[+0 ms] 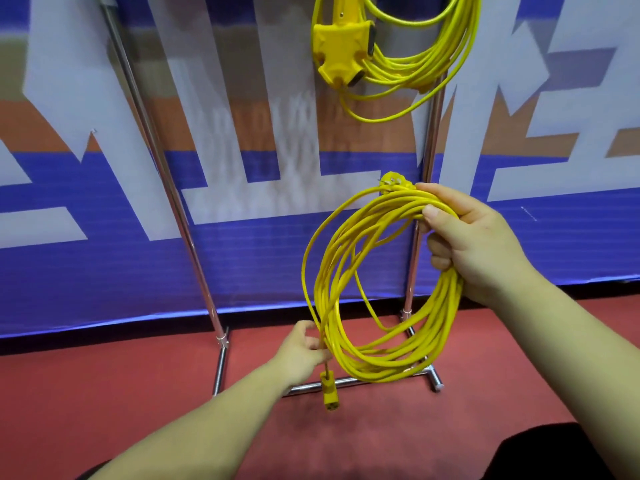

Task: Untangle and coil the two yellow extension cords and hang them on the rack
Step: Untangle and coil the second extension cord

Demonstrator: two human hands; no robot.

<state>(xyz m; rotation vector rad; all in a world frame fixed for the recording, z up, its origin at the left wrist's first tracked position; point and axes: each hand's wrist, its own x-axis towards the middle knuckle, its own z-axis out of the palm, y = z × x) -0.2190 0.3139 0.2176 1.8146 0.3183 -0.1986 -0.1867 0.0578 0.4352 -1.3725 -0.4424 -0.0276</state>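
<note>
Here, low in front of the rack, the left hand pinches 1 loose strand just above the dangling socket end. The second cord hangs in many loops, while the first cord is hung far up on the rack. The right hand clasps the coil's top bundle. The cord looks light, floppy and springy, so loops could slip; it is best gripped round the whole bundle.
</note>
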